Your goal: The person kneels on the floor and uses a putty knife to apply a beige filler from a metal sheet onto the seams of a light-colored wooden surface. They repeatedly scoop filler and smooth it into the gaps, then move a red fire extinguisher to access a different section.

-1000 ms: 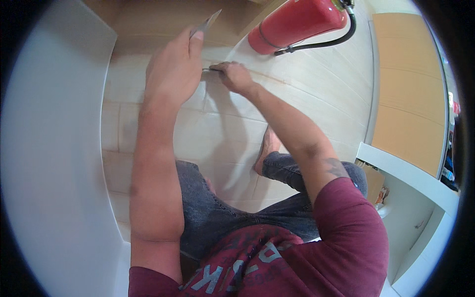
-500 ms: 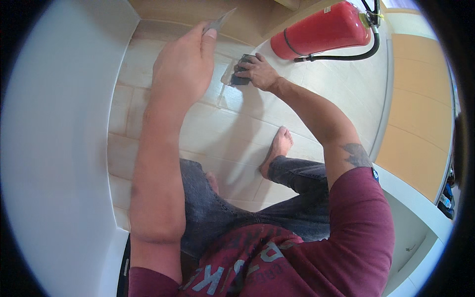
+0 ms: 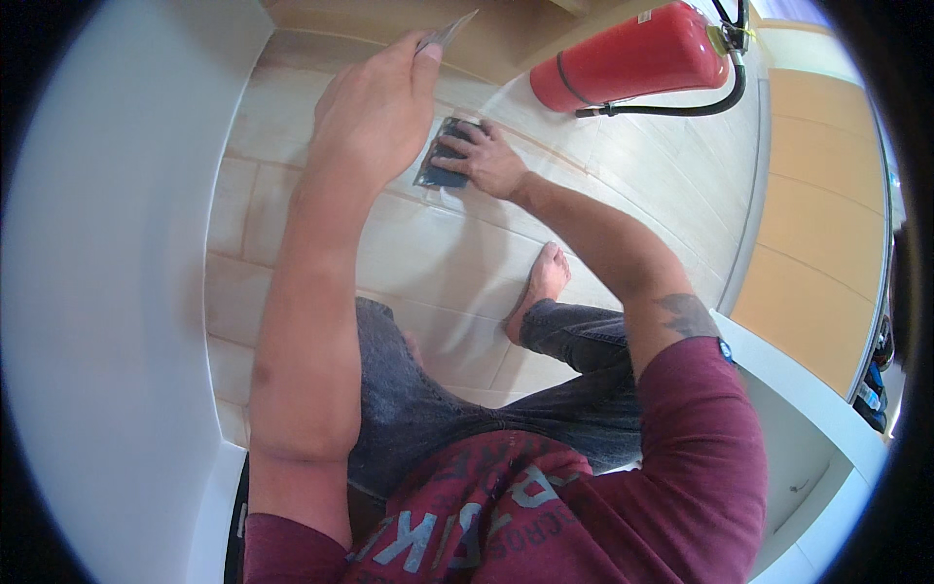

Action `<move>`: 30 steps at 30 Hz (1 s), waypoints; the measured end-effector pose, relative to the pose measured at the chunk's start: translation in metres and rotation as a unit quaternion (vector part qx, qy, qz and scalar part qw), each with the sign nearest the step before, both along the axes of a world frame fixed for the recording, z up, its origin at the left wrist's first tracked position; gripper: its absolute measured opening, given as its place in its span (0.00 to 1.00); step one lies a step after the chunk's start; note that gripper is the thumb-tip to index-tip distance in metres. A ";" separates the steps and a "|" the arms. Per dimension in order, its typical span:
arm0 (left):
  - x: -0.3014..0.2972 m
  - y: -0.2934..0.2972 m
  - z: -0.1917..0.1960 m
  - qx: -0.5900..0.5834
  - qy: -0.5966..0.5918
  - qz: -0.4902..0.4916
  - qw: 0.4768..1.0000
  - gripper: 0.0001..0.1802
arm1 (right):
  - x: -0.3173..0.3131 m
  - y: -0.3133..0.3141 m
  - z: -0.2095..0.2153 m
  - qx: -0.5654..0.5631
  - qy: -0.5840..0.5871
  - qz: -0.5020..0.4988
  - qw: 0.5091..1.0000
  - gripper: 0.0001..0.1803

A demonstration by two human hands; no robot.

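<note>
- While the person sits on the tiled floor [image 3: 457,263] with legs folded, the left hand [image 3: 375,117] is raised in front of the camera, its fingers [image 3: 425,60] pressed together and pinching a thin, flat grey blade-like piece [image 3: 449,31] at the fingertips.
- That thin piece sticks up and to the right from the pinch, in the air above the floor and clear of it; what kind of tool it is cannot be told.
- The right hand [image 3: 484,161] lies flat on the floor farther out, with its fingers spread a little and pressing down on a dark blue-grey pad [image 3: 440,165].
- The pad lies flat on a pale tile, partly covered by the right hand, its left edge just below and behind the raised left hand.
- A bare foot [image 3: 543,282] rests on the tiles near the right forearm, coming out of a dark denim trouser leg [image 3: 584,336].
- A red fire extinguisher [image 3: 632,58] with a black hose [image 3: 671,109] lies on its side on the floor beyond the right hand, well apart from the pad.
- A white wall [image 3: 107,292] rises on the left side, and a white shelf unit [image 3: 817,448] stands at the right beside the person's maroon sleeve [image 3: 696,438].
</note>
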State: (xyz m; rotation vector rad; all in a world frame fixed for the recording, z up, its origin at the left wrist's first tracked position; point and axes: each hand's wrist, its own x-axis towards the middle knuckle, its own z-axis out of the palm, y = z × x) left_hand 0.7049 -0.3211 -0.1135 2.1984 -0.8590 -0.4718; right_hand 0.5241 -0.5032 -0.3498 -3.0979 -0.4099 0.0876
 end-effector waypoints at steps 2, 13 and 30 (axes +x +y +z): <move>0.000 -0.002 0.000 0.021 -0.001 -0.009 1.000 0.25 | -0.007 0.019 -0.005 -0.040 0.050 -0.042 0.997 0.27; 0.008 -0.001 0.007 -0.027 -0.026 -0.004 0.999 0.23 | 0.034 -0.003 0.028 -0.011 0.155 -0.333 0.930 0.27; 0.008 0.000 0.011 -0.073 0.010 -0.008 0.997 0.23 | -0.033 0.083 0.040 -0.033 0.260 -0.116 0.958 0.28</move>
